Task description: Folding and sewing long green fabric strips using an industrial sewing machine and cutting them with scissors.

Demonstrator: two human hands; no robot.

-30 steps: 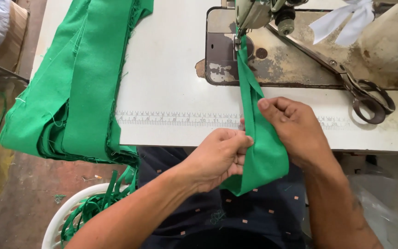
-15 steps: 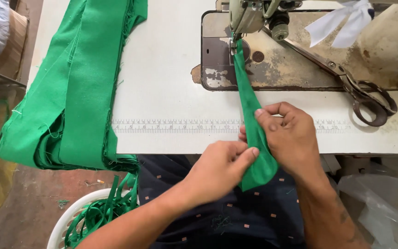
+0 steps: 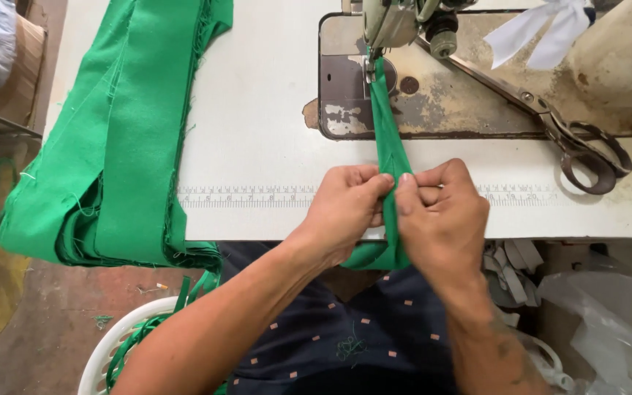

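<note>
A narrow green fabric strip (image 3: 385, 124) runs from under the sewing machine's presser foot (image 3: 374, 62) down over the table's front edge. My left hand (image 3: 341, 208) and my right hand (image 3: 440, 212) pinch the strip together, thumbs and fingertips meeting at the folded fabric above the printed ruler (image 3: 257, 196). The strip's lower end hangs below my hands toward my lap.
A thick stack of green fabric strips (image 3: 118, 139) lies on the table's left and droops over its edge. Large scissors (image 3: 579, 143) rest on the machine bed at right. A white basket (image 3: 122, 344) with green scraps stands on the floor at lower left.
Both hands have moved up along the strip toward the machine and closed together on it. The loose lower part of the strip now hangs shorter below them.
</note>
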